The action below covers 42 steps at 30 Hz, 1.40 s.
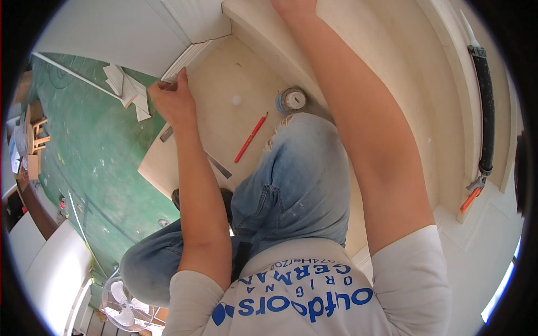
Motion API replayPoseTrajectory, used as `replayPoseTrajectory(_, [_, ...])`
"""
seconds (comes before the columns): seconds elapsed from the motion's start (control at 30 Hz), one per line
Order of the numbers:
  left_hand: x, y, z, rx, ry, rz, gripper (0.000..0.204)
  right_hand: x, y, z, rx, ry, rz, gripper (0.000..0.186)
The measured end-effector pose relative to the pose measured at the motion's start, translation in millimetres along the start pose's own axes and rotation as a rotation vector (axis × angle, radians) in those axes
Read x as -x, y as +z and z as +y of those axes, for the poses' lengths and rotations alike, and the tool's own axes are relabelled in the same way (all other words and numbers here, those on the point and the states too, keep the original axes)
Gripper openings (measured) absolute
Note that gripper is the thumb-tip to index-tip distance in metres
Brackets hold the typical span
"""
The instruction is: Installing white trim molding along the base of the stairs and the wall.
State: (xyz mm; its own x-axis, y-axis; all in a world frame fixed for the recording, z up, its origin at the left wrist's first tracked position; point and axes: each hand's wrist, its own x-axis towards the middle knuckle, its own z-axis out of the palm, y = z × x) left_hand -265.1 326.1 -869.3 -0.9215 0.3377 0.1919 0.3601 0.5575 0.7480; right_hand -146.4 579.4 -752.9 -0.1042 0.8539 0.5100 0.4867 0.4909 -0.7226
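My left hand (174,99) is at the near end of a white moulding strip (193,56), its thumb and bent fingers closed about that end. The strip lies along the foot of a white panel (131,33), at the edge of a beige board surface (216,84). My right arm reaches up past the step-like ledge. Only the base of my right hand (294,5) shows at the top edge; its fingers are out of the picture. Between my arms, a red pencil (251,137) rests on the board beside a small round container (293,99) with a white top.
A flat metal strip (219,167) lies by my left forearm. White moulding offcuts (129,89) lie on the green floor (106,151) below the board. A black caulking gun (483,112) with a white nozzle lies at the right. A fan (126,302) stands lower left.
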Motion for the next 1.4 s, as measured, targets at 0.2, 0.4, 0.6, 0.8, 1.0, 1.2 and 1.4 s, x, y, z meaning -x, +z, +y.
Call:
replayPoseTrajectory(0.2, [0.2,1.2,-5.5,-0.025,-0.025,0.056,0.054,4.3,-8.5,-9.9,-0.087,0.085,-0.157,0.058])
replayPoseTrajectory(0.4, [2.8,1.3,-1.8,-0.053,-0.022,0.029,0.056,-0.1,-8.1,-3.2,-0.018,-0.039,-0.059,0.051])
replayPoseTrajectory(0.6, [6.2,1.8,0.5,-0.038,-0.05,0.043,0.058,1.3,-14.4,-10.7,-0.056,0.07,-0.16,0.043])
replayPoseTrajectory(0.8, [11.1,11.8,-2.9,0.046,-0.014,0.086,0.06,1.3,-10.6,-7.6,-0.023,0.074,-0.097,0.042])
replayPoseTrajectory(1.0, [5.4,6.5,0.7,-0.116,-0.023,0.058,0.063,-0.2,-10.6,-6.5,-0.057,0.084,-0.118,0.04])
replayPoseTrajectory(1.2, [3.8,7.0,-1.3,-0.112,-0.015,0.074,0.062,1.9,-17.6,-14.0,-0.068,0.133,-0.152,0.039])
replayPoseTrajectory(1.4, [7.8,7.8,1.0,-0.117,-0.022,0.067,0.062,0.9,-16.4,-11.2,-0.051,0.132,-0.161,0.04])
